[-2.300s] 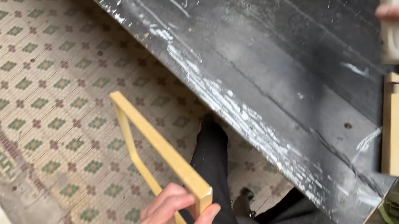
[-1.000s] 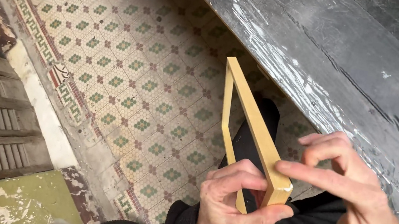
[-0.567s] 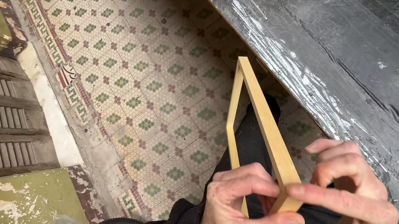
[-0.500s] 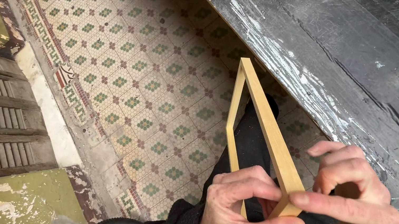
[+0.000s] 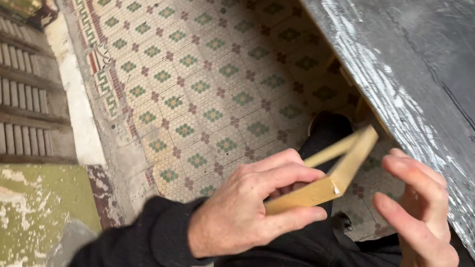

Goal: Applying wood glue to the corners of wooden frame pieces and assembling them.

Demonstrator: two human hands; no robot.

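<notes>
Left hand (image 5: 240, 216) grips the pale yellow wooden frame (image 5: 332, 174) at its near corner, thumb under, fingers (image 5: 282, 169) clenched over the top rail. Frame sits in the air over the lap, just off the edge of the black paint-scuffed counter (image 5: 447, 90). Long axis runs from the left hand up and away to the right. Right hand (image 5: 423, 245) is just right of the corner, fingers spread, holding nothing, not touching. Left hand nearer.

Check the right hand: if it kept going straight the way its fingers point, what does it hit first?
The right hand has its fingers aimed left at the pale wooden frame gripped in the left hand. It would probably meet the frame's corner first, though depth from this single view is uncertain.
</notes>
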